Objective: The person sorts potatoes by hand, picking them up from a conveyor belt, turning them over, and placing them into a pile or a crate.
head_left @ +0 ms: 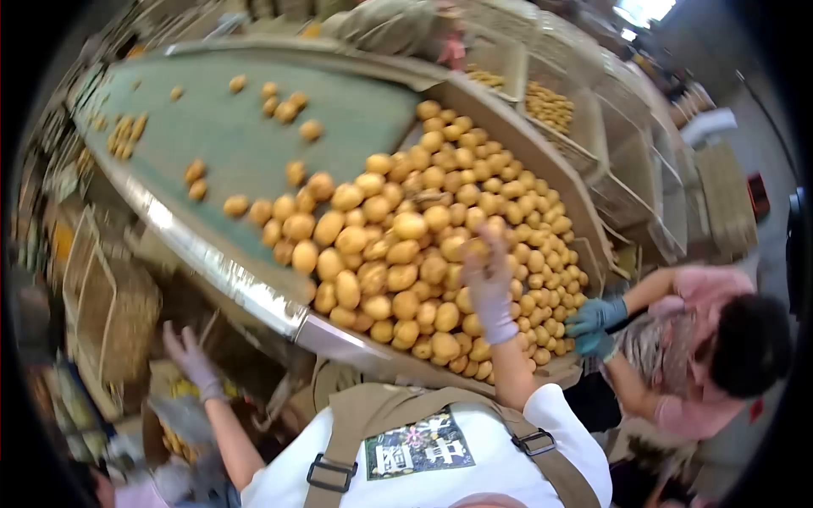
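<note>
A large heap of round yellow-brown potatoes (406,275) fills the near end of a green conveyor belt (254,152). My right hand (489,284), in a pale glove, is over the middle of the heap, its fingers at a potato (477,250); whether it grips that potato is blurred. Off to the left, my left hand (191,362), also in a pale glove, is raised beyond the metal rim (229,279) with its fingers spread and nothing in it. Below it lies a clear plastic bag (182,415).
At the right, a co-worker in pink (703,347) has blue-gloved hands (597,317) at the heap's edge. Crates (563,110) with smaller potatoes stand beyond the side wall. Another crate (127,322) is at the left. More people are around the belt.
</note>
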`<state>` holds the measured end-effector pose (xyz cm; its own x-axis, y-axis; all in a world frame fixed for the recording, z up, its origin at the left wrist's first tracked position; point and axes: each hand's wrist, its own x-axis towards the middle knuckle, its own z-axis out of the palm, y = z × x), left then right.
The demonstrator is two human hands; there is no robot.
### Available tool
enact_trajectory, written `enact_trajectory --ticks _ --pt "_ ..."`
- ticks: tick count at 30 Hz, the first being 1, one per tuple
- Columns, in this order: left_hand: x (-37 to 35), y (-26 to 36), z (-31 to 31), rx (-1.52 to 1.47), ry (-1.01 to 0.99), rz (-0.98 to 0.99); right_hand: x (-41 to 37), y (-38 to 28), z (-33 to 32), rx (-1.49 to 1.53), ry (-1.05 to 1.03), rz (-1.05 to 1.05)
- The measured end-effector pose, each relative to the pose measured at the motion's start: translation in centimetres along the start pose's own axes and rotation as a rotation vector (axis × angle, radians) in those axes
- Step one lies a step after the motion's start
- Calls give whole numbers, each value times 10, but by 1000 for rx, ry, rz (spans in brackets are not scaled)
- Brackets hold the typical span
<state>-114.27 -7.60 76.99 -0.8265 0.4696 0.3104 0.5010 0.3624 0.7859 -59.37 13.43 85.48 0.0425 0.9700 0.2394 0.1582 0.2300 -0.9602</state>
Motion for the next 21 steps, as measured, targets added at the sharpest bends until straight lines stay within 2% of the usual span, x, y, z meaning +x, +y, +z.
enact_trajectory --ticks 1,3,5,6,7,9,11,12,13,15,16,20,21 --pt "19 57 7 18 6 146 -6 -1 7 105 -10 52" --pt "28 170 26 -227 -143 343 -14 2 24 301 -8 98" --pt "14 243 56 -501 -530 387 -16 1 39 491 -28 121" --pt "4 261 78 -447 -689 612 -17 -3 44 588 -52 153" --pt "-7 284 102 -386 -826 853 -15 -4 48 438 -75 222" --pt "-52 346 124 -251 -1078 1066 -20 -22 52 467 -44 87" --pt "-92 402 128 -100 -1151 1415 -27 -42 54 521 -26 -39" --pt "-106 419 129 -74 -1246 1397 -24 -28 60 454 -102 -22" --pt "-111 400 160 -200 -1216 1450 -21 -12 66 384 -178 -11" --pt "-104 413 163 -99 -1361 1443 -27 -10 63 401 -248 -13" --pt "-104 414 169 -199 -1322 1527 -29 -10 59 438 -260 -7" --pt "-89 422 166 -295 -1366 1478 -29 -23 59 709 -290 -7" --pt "-82 419 166 -319 -1249 1502 -28 -28 59 777 -297 -20"
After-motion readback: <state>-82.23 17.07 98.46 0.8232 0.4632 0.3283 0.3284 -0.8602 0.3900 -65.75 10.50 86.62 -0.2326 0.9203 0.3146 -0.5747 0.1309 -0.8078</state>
